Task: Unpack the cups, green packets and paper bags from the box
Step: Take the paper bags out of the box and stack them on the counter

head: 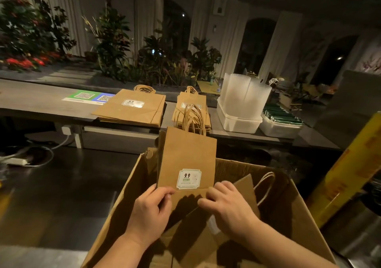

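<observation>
The left grip (151,208) and right grip (227,203) each pinch the lower edge of a bag (186,154), held upright over the box (127,187), toward its far rim.

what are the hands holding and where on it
The left hand and the right hand grip an upright bunch of paper bags by its bottom edge, one at each lower corner.
</observation>
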